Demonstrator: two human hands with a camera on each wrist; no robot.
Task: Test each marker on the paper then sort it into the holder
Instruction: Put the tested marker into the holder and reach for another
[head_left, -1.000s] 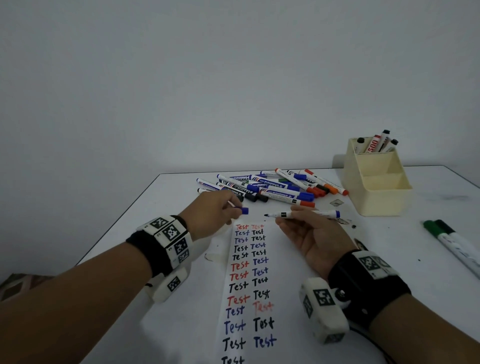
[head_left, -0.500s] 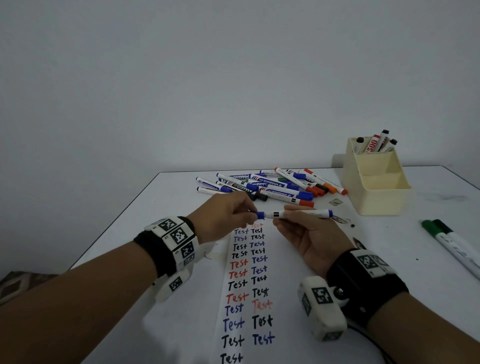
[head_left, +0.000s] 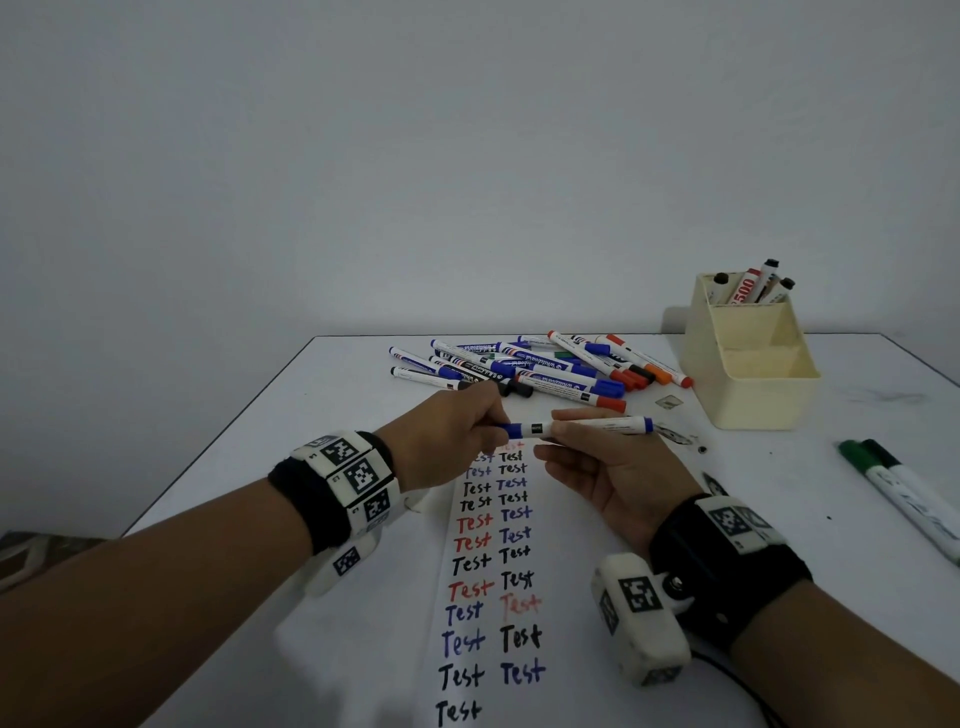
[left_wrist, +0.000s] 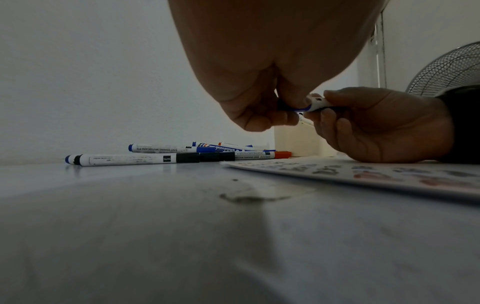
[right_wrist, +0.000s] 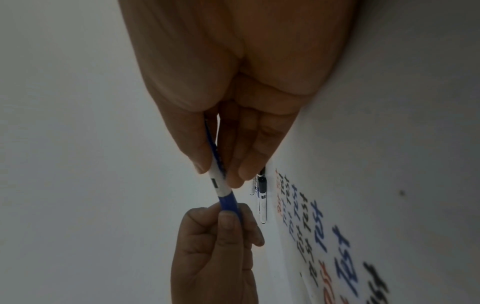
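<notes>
Looking down from head view: left hand (head_left: 447, 436) pinches blue cap end of blue marker (head_left: 597, 427), right hand (head_left: 608, 467) grips barrel, held level above paper (head_left: 488, 571) on counter (head_left: 260, 467). Cream holder (head_left: 753, 364): rear compartment holds several markers, front ones bare. Loose marker pile (head_left: 545, 369) beside it. Left wrist: fingers (left_wrist: 259, 121) curled on cap. Right wrist: thumb and fingers (right_wrist: 233, 164) pinching barrel.

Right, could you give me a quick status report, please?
Left hand pinching blue cap; right hand holding marker. Cap on. Holder unobstructed.
</notes>
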